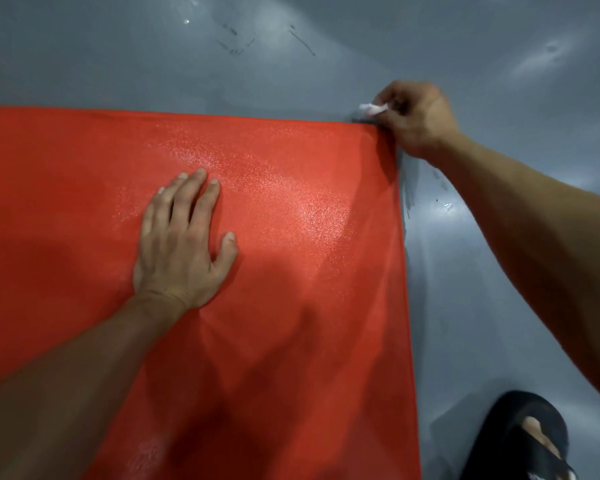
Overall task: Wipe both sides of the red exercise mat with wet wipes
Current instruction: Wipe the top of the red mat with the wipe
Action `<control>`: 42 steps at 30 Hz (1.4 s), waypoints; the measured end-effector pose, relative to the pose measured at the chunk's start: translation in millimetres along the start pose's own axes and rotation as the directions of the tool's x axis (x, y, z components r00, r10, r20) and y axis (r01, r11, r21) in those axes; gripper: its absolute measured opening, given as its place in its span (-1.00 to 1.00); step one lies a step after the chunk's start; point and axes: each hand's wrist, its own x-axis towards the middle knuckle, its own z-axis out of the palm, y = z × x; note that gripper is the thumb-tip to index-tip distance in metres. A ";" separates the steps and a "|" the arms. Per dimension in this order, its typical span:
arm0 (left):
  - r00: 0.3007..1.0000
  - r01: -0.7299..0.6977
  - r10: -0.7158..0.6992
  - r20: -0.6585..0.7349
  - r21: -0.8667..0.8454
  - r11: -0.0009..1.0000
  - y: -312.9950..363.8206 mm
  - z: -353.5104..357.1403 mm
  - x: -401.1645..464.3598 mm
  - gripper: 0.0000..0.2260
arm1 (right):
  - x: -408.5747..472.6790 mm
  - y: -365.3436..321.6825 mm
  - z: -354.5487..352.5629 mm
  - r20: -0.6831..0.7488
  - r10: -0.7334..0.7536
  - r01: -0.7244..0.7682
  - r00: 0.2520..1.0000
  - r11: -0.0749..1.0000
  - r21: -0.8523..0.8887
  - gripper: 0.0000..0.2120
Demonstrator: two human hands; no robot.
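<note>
While the red mat lies flat on the grey floor, we hold it at two places.

Our left hand presses spread and flat on its middle; our right hand pinches its far right corner, a white wet wipe bunched in the fingers. A black sandal sits near right.

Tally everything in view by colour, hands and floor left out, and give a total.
Red: 1, the exercise mat, pressed flat by the left hand.
White: 1, the crumpled wet wipe, pinched in the right hand at the mat's far right corner.
Black: 1, the sandal on a foot, lower right.
Total: 3
</note>
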 end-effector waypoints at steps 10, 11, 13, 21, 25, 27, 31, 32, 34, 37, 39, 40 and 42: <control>1.000 0.002 -0.002 0.000 -0.008 1.000 -0.4 -0.1 0.6 -0.35 | -52.5 15.6 -13.1 0.191 0.036 -0.084 0.981 0.965 0.249 -0.68; 1.000 0.001 -0.001 0.003 -0.006 1.000 -0.4 -0.4 0.0 -0.35 | -48.8 14.9 -13.9 0.177 0.030 -0.077 0.984 0.962 0.261 -0.67; 1.000 0.006 -0.006 0.001 -0.007 1.000 -0.3 -0.6 -1.2 -0.35 | -42.8 13.8 -10.2 0.133 0.048 -0.083 0.990 0.958 0.275 -0.69; 1.000 0.017 -0.017 0.007 -0.009 1.000 1.4 -1.4 -1.0 -0.35 | -132.3 13.7 -21.0 0.396 -0.050 -0.033 0.917 0.979 0.200 -0.71; 1.000 0.014 -0.014 0.007 -0.003 1.000 1.8 -0.9 -1.3 -0.36 | -84.9 7.2 -20.7 0.185 -0.029 -0.019 0.982 0.967 0.254 -0.63; 1.000 0.017 -0.017 0.004 -0.002 1.000 2.1 -0.5 -1.7 -0.36 | -66.1 8.5 -11.0 0.130 -0.021 -0.008 0.991 0.977 0.215 -0.69; 1.000 0.021 -0.021 0.007 -0.010 1.000 2.8 -0.4 -1.5 -0.37 | -104.9 12.9 2.5 0.163 -0.066 0.051 0.984 0.994 0.093 -0.78; 1.000 0.023 -0.023 0.009 -0.010 1.000 2.8 -0.6 -1.5 -0.37 | -122.7 13.2 1.6 0.198 -0.086 0.068 0.977 0.993 0.093 -0.80; 1.000 0.024 -0.024 0.007 -0.006 1.000 2.4 -0.8 -1.9 -0.36 | -151.1 10.6 -5.4 0.307 -0.151 0.134 0.939 0.988 0.078 -0.81; 1.000 0.014 -0.014 0.004 -0.008 1.000 2.4 -0.4 -1.8 -0.37 | -142.9 9.9 -23.5 0.339 -0.183 0.154 0.923 0.982 0.111 -0.73; 1.000 0.015 -0.015 0.005 0.001 1.000 2.6 0.0 -2.7 -0.37 | -114.9 11.7 -35.7 0.172 -0.154 0.135 0.973 0.984 0.120 -0.72; 1.000 0.017 -0.017 0.004 0.005 1.000 2.6 0.2 -3.2 -0.37 | -102.0 13.2 -38.7 0.091 -0.144 0.135 0.985 0.986 0.101 -0.72; 1.000 0.017 -0.017 0.006 0.008 1.000 2.8 0.5 -3.3 -0.38 | -85.7 17.7 -34.6 0.033 -0.114 0.111 0.993 0.992 0.062 -0.72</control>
